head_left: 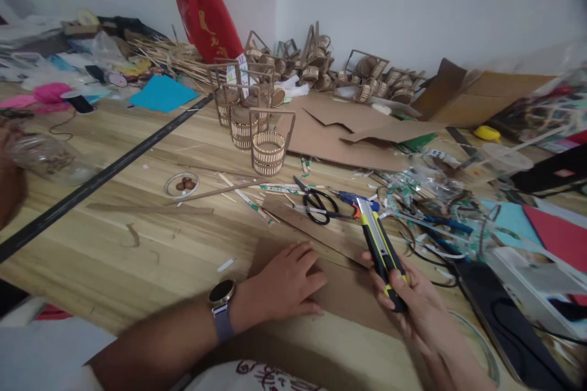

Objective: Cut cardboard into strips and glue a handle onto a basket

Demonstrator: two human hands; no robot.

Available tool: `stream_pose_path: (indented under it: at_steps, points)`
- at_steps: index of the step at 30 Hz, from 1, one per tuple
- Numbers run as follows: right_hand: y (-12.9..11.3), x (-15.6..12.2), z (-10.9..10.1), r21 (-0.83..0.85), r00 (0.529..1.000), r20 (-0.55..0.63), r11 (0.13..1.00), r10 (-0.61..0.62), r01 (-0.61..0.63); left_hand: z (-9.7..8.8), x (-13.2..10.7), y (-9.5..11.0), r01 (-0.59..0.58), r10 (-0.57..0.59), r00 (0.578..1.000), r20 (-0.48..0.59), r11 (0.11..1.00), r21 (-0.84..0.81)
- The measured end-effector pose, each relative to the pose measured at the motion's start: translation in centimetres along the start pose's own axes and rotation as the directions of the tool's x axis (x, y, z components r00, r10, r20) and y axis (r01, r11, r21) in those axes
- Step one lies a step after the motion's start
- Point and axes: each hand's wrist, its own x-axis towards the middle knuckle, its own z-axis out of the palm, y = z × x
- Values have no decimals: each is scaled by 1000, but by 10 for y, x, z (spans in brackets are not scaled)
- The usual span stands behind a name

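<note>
Wooden tabletop (178, 256), near edge: left hand (290, 281) on cardboard (351, 293), fingers apart; right hand (419, 308), fingers clamped round utility knife (376, 241).

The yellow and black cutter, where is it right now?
In the head view, the cutter is right of the middle, held in the right hand, with the black-handled scissors beyond it to the left.

On our wooden table (178, 259), we see brown cardboard (348, 299), a slatted bucket (268, 156), a black strip (114, 167) and a blue sheet (162, 93).
</note>
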Motion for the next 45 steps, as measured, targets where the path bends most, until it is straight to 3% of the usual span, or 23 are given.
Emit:
stream_pose_path:
  at_steps: [8,15,26,34,42,45]
  points:
    - [2,1,3,60,1000,24,998,-4,3,4,-3,-2,5,-5,999,-45,1000,-8]
    - [0,-3,5,61,996,76,997,47,-51,2,-3,-1,33,-33,999,-6,999,-9]
    - [2,3,11,139,999,-42,990,-4,10,4,-5,-1,40,-40,999,-9,999,1]
    - [6,6,11,81,999,2,996,-35,35,3,-4,-1,40,-39,999,3,999,-18]
    - [6,0,12,158,998,-22,986,60,-56,-1,-4,-5,81,-81,997,8,997,-19]
    - [-2,0,9,136,998,-58,990,40,-32,-4,-5,-7,93,-93,996,11,995,-31]
